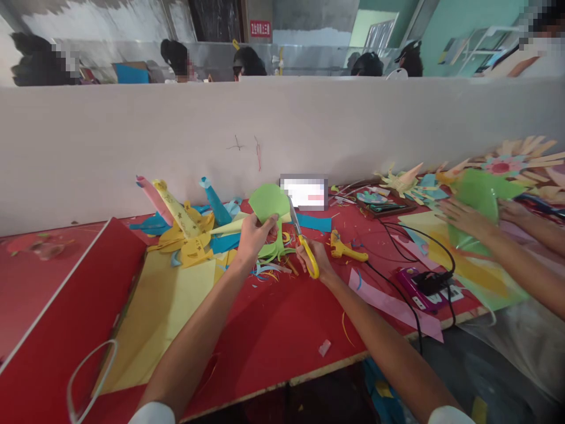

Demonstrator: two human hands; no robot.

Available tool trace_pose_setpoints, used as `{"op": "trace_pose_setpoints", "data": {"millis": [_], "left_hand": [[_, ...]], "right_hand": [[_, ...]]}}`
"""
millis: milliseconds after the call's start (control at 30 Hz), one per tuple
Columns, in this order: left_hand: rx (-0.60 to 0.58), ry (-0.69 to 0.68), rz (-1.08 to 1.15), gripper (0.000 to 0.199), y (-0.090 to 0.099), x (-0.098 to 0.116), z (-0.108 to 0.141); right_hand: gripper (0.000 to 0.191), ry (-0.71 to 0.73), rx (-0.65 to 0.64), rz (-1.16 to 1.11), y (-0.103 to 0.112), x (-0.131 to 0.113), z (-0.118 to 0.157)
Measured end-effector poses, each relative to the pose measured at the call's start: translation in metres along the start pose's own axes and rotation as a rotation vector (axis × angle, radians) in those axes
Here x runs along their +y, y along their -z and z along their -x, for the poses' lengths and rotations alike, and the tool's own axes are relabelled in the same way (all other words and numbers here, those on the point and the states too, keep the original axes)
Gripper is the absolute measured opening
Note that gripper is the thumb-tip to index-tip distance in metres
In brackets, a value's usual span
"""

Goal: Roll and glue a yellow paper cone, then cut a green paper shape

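In the head view my left hand point(256, 235) pinches a rounded piece of green paper point(269, 201) by its lower edge, holding it above the red table. My right hand point(318, 259) grips yellow-handled scissors point(309, 254), whose blades point up beside the right edge of the green paper. Whether the blades touch the paper I cannot tell. Under the hands lie green paper strips point(276, 247) and thin offcuts. A blue paper strip point(314, 223) lies just behind the scissors, and a yellow glue gun point(346, 248) rests to their right.
Paper cone figures point(188, 221) stand at the left, near yellow sheets point(163, 306) and a red divider point(83, 318). Rightward are a purple power strip point(421, 288) with black cables and a pink paper strip point(392, 303). A co-worker's hands point(468, 215) handle green paper at the far right.
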State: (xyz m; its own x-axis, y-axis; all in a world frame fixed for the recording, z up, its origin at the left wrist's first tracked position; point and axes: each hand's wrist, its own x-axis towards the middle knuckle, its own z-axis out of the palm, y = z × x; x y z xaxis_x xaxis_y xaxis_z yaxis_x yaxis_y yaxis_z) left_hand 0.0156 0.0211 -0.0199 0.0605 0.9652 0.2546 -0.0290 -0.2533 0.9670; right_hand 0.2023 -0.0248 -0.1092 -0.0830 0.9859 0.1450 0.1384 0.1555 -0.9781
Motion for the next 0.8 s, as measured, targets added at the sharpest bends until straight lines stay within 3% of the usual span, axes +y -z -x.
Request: {"op": "trace_pose_setpoints", "data": {"millis": [267, 433, 633, 800], "left_hand": [[-0.012, 0.021, 0.108, 0.037, -0.001, 0.006, 0.003], [0.048, 0.052, 0.217, 0.034, -0.003, 0.011, 0.003], [0.077, 0.078, 0.242, 0.032, -0.007, 0.006, 0.007], [0.104, 0.094, 0.206, 0.034, -0.014, 0.001, 0.011]], "right_hand": [[0.063, 0.004, 0.043, -0.119, -0.002, 0.004, -0.003], [0.070, 0.107, -0.034, -0.056, -0.006, 0.012, -0.005], [0.072, 0.050, -0.138, -0.113, -0.011, 0.009, 0.001], [0.072, 0.044, -0.134, -0.166, -0.013, 0.004, 0.004]]}}
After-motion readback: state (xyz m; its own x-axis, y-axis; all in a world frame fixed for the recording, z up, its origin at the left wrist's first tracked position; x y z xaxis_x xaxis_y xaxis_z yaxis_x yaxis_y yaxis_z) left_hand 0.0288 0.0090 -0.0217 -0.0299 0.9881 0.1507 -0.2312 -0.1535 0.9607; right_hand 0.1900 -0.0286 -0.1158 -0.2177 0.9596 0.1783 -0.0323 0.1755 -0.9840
